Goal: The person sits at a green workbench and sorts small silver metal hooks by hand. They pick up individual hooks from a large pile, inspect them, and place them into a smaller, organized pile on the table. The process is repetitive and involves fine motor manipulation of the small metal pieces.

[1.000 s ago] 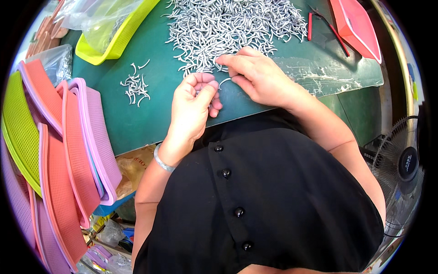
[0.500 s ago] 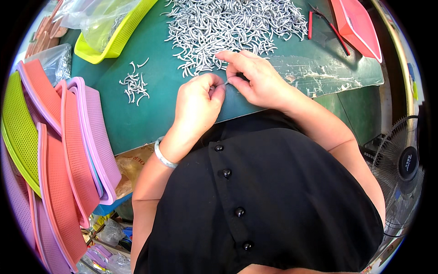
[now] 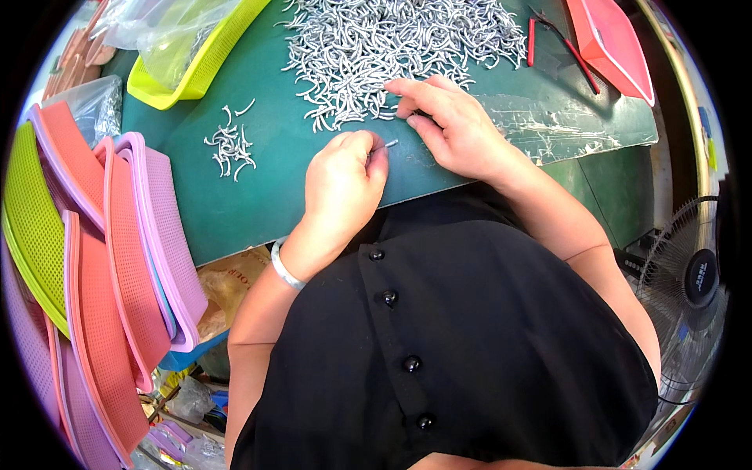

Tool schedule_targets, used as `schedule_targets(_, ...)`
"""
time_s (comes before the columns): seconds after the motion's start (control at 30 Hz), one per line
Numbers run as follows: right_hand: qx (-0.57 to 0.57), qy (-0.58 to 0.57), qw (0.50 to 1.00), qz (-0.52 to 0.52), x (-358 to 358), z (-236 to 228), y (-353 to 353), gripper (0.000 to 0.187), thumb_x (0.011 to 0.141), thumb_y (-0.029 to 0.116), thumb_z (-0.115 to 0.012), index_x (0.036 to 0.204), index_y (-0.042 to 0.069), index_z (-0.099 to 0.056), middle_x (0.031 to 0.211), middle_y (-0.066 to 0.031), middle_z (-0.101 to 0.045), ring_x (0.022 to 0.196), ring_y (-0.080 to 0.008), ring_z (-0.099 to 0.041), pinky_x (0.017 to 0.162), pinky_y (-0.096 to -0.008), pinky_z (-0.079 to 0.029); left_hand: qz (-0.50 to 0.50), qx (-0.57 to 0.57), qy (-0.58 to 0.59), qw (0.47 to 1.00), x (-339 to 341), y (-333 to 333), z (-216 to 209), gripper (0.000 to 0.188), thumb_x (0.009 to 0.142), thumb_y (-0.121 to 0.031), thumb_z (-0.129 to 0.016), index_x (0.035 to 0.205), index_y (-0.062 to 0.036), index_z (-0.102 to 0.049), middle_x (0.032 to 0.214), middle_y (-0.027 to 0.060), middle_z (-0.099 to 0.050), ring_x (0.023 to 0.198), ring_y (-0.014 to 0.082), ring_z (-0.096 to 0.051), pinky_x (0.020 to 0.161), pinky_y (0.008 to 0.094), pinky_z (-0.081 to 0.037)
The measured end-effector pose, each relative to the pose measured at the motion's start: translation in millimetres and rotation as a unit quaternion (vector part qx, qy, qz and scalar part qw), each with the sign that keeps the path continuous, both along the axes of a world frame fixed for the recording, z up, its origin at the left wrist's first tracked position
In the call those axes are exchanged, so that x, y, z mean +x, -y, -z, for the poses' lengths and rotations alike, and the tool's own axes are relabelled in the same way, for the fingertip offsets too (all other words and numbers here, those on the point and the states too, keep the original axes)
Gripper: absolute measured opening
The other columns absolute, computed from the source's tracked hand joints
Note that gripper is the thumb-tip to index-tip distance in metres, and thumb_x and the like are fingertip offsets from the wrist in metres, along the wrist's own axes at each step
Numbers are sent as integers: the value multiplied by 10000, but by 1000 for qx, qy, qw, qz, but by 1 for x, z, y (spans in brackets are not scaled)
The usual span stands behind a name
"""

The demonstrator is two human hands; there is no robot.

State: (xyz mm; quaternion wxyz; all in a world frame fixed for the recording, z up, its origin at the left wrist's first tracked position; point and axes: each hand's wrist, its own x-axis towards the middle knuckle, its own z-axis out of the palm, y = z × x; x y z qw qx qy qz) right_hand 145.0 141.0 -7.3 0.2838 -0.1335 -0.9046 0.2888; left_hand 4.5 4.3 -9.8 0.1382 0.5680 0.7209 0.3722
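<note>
Apart now, where both hands met over one piece a moment ago: the left hand (image 3: pixel 343 178) pinches a small gray hook (image 3: pixel 387 144), while the right hand (image 3: pixel 448 124), fingers loosely curled, reaches toward twelve o'clock to the big pile (image 3: pixel 392 47) for another piece.

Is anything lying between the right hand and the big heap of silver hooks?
Nothing visible does. The right hand rests on the green mat with its fingertips already at the near edge of the heap of silver hooks; no tool or tray lies between them.
</note>
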Motion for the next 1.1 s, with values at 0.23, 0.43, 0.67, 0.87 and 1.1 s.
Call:
schedule_targets(0.23, 79, 53, 994, -44, 0, 3, -3, 423, 807, -30, -606, 1220, 62, -610, 976, -54, -679, 939, -255, -583, 832, -375, -485, 19, 37, -50, 998, 3, 4, 1, 62, 791, -25, -692, 840, -35, -656, 715, 88, -560, 591, 249, -572, 551, 360, -465)
schedule_targets(0.43, 34, 22, 997, -72, 3, 0, -5, 372, 800, -33, -626, 1156, 71, -651, 919, -46, -668, 930, -241, -588, 817, -369, -491, 30, 66, -75, 995, 2, 7, 2, 76, 782, -21, -702, 838, -44, -655, 718, 86, -523, 595, 267, -554, 540, 370, -452)
schedule_targets(0.67, 4, 22, 1000, -20, 3, -2, -3, 410, 781, -19, -672, 1179, 71, -632, 873, -36, -651, 887, -239, -589, 776, -360, -499, 36, 81, -97, 991, 1, 8, 2, 87, 777, -19, -711, 847, -50, -670, 717, 82, -522, 595, 266, -553, 539, 367, -453)
schedule_targets(0.87, 10, 16, 1000, -13, -5, 1, 5, 438, 752, 15, -695, 1177, 67, -604, 843, -51, -659, 852, -260, -585, 806, -390, -469, 37, 77, -98, 991, -1, 14, 1, 100, 762, -29, -732, 846, -59, -688, 715, 72, -526, 606, 245, -566, 542, 355, -464)
schedule_targets(1.1, 34, 0, 999, -12, -9, 5, 6, 480, 754, -6, -702, 1217, 33, -583, 833, -44, -626, 814, -251, -563, 726, -368, -482, 38, 86, -139, 986, 0, 14, 1, 120, 737, -42, -745, 837, -88, -698, 723, 39, -543, 666, 224, -579, 582, 346, -481)
